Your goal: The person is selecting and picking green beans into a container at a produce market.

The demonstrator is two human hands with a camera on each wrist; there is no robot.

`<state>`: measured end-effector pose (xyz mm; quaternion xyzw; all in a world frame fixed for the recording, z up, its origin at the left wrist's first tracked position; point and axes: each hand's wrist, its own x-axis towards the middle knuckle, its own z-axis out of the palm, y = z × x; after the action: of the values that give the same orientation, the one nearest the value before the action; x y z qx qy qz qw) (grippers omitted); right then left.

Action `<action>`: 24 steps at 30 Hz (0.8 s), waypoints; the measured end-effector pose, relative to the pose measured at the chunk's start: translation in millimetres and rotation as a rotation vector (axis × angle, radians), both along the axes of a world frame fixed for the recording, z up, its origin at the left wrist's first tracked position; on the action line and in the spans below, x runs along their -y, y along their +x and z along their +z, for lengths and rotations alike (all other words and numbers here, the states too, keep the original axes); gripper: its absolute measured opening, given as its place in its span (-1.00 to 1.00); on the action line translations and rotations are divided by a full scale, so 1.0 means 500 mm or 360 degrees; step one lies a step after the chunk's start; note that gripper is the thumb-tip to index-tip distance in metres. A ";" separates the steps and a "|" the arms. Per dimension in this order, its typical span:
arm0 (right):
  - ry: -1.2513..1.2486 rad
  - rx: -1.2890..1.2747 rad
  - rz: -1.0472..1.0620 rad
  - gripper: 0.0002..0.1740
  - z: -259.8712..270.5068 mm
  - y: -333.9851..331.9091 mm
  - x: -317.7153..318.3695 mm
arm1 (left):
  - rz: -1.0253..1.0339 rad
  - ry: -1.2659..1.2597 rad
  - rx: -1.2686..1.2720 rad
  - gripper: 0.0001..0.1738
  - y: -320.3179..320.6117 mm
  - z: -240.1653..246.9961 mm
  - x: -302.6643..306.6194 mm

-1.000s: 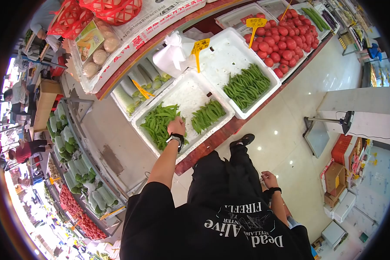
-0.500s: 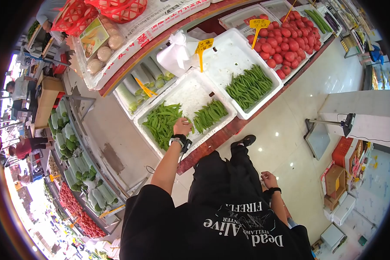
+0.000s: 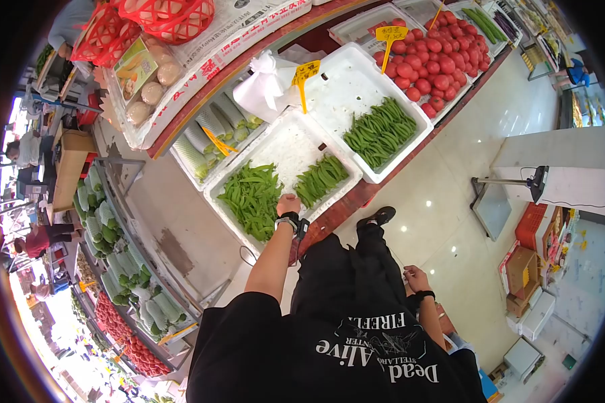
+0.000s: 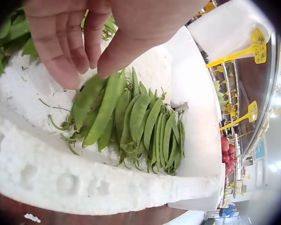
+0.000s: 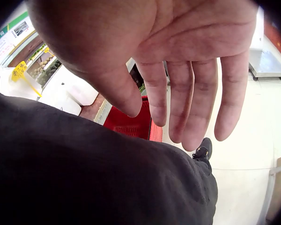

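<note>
My left hand is over the front part of a white foam box, between a larger pile of flat green pods and a smaller one. In the left wrist view this hand has loosely bent fingers and a thumb tip close above the smaller pile's pods; contact is unclear, and nothing shows in its grip. Beside my leg hangs my right hand. The right wrist view shows that hand with relaxed, extended fingers, holding nothing.
A second foam box holds green beans, with tomatoes beyond it. White bags and yellow price tags stand behind. A red basket appears below my right hand, and a floor scale is off to the right.
My left hand has drawn back from the larger pile toward the box's front edge and slightly right. My right hand stays beside my leg.
</note>
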<state>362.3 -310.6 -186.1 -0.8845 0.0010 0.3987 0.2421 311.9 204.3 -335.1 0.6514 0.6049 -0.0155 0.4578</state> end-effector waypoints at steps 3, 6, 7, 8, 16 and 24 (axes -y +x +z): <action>0.0013 0.0003 0.0012 -0.70 -0.006 0.000 -0.003 | -0.0074 0.0132 -0.0019 -0.71 -0.023 -0.039 -0.006; 0.0017 -0.0023 0.0016 -0.69 0.001 0.007 -0.014 | -0.0217 -0.0202 0.0219 -0.71 -0.057 -0.174 -0.026; 0.0017 -0.0033 0.0017 -0.68 0.001 0.009 -0.017 | -0.0441 -0.0167 0.0341 -0.70 -0.064 -0.191 -0.029; 0.0019 -0.0043 0.0009 -0.68 -0.001 0.010 -0.019 | -0.0473 -0.0253 0.0397 -0.70 -0.067 -0.211 -0.029; 0.0010 -0.0027 0.0026 -0.68 -0.008 0.021 -0.013 | -0.0079 -0.0799 0.0296 -0.76 -0.017 -0.079 -0.006; 0.0021 -0.0035 0.0027 -0.69 -0.012 0.016 -0.003 | -0.0113 -0.0557 -0.0084 -0.73 -0.006 0.007 -0.015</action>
<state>370.5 -309.3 -192.3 -0.8784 -0.0064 0.4105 0.2446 309.1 211.7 -331.7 0.5821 0.5813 -0.1537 0.5473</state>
